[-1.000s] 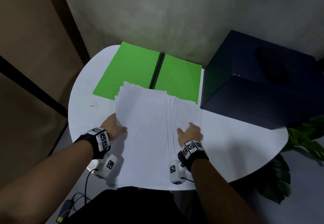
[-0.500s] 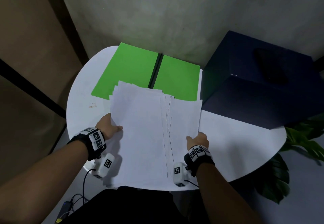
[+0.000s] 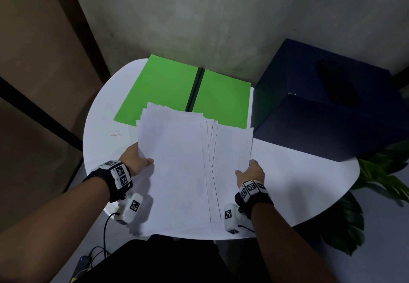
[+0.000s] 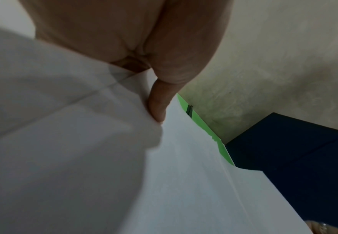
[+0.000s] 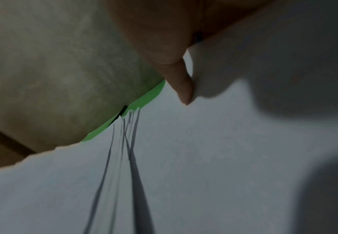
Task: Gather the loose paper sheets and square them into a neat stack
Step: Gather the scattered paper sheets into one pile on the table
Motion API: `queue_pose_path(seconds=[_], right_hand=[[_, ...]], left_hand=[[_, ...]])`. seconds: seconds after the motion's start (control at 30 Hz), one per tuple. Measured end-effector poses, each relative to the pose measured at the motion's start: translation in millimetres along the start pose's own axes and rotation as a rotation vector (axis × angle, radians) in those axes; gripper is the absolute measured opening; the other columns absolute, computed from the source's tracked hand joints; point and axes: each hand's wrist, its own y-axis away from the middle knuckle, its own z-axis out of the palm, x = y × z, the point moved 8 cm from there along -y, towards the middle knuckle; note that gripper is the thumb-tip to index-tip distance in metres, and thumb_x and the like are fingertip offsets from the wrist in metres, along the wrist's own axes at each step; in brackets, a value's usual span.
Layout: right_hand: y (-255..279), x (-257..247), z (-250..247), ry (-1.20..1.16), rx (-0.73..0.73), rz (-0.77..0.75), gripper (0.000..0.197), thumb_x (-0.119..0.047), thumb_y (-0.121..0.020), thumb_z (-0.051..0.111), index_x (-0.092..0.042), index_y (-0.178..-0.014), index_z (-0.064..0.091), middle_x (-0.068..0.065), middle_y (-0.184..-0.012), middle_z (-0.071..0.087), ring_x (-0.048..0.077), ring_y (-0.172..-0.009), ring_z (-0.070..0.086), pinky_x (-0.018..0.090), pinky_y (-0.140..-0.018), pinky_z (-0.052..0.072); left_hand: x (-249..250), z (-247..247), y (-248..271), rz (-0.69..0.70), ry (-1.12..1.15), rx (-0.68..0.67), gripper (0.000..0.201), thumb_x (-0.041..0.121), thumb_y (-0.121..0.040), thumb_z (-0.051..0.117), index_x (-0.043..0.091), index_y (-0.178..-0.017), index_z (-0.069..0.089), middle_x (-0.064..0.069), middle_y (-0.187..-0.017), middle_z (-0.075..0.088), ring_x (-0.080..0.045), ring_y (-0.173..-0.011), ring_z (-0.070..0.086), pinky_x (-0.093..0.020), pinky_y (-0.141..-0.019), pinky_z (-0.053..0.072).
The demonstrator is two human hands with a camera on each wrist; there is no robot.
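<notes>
Two hands bracket your fan of paper sheets. Your left hand grips the fan's left edge at about 9 o'clock; in the left wrist view its thumb lies on top of the paper, and the other fingers are hidden below it. Your right hand grips the right edge at about 3 o'clock, thumb pressed on the top sheet, the rest of that grip out of sight under the paper.

The sheets are not square. Their far corners step like stairs at 11 o'clock, and several long edges splay as narrow lines just right of the fan's middle. The near ends lie at the bench's front rim at 6 o'clock, and the near left corner looks to poke over it.

The white round bench shows bare surface to the right of your right hand, toward 3 and 4 o'clock, and a narrower strip at 9 to 10 o'clock, where a small orange scrap lies. At 12 o'clock the fan's far edge overlaps the open green folder. At 1 to 2 o'clock the dark blue box stands just beside the fan's far right corner. Plant leaves sit past the rim at 3 to 4 o'clock.
</notes>
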Motion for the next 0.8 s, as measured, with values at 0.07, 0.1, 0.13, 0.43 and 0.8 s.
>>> queue_pose_path(seconds=[0.07,0.1,0.13,0.43,0.8], right_hand=[[5,-2,-1,-0.040,0.039,-0.013,0.064,-0.011,-0.085,0.067,-0.014,-0.141,0.037,0.016,-0.127,0.060,0.035,-0.114,0.060,0.040,-0.093,0.052],[10,-3,0,-0.087,0.026,0.017,0.070,-0.010,-0.086,0.066,-0.020,-0.145,0.029,0.016,-0.124,0.061,0.036,-0.109,0.062,0.040,-0.089,0.053],[12,-1,1,-0.143,0.007,0.069,0.079,-0.010,-0.086,0.067,-0.024,-0.147,0.020,0.017,-0.125,0.060,0.037,-0.107,0.063,0.040,-0.088,0.052],[3,-4,13,-0.146,-0.224,0.160,0.063,-0.029,-0.077,0.077,-0.010,-0.131,0.051,0.009,-0.127,0.061,0.029,-0.112,0.060,0.032,-0.091,0.047],[39,-70,-149,-0.292,0.331,-0.262,0.026,-0.021,-0.078,0.077,-0.006,-0.097,0.070,0.012,-0.097,0.073,0.029,-0.093,0.070,0.033,-0.081,0.054]], left_hand=[[1,0,0,0.001,0.011,0.001,0.050,0.018,-0.078,0.077,0.009,-0.123,0.056,-0.013,-0.124,0.064,-0.034,-0.112,0.058,-0.036,-0.091,0.042],[1,0,0,0.003,0.014,0.004,0.050,0.018,-0.078,0.077,0.009,-0.123,0.056,-0.013,-0.124,0.064,-0.034,-0.113,0.058,-0.036,-0.091,0.043],[0,0,0,0.002,0.013,0.004,0.050,0.018,-0.078,0.077,0.009,-0.123,0.056,-0.013,-0.124,0.064,-0.034,-0.113,0.058,-0.036,-0.092,0.043],[-4,2,2,-0.023,0.000,0.007,0.054,0.022,-0.077,0.078,0.009,-0.125,0.056,-0.013,-0.124,0.064,-0.033,-0.113,0.058,-0.035,-0.091,0.043],[-3,-4,6,-0.015,-0.044,0.011,0.053,0.023,-0.077,0.077,0.010,-0.124,0.057,-0.012,-0.123,0.064,-0.032,-0.112,0.059,-0.034,-0.089,0.043]])
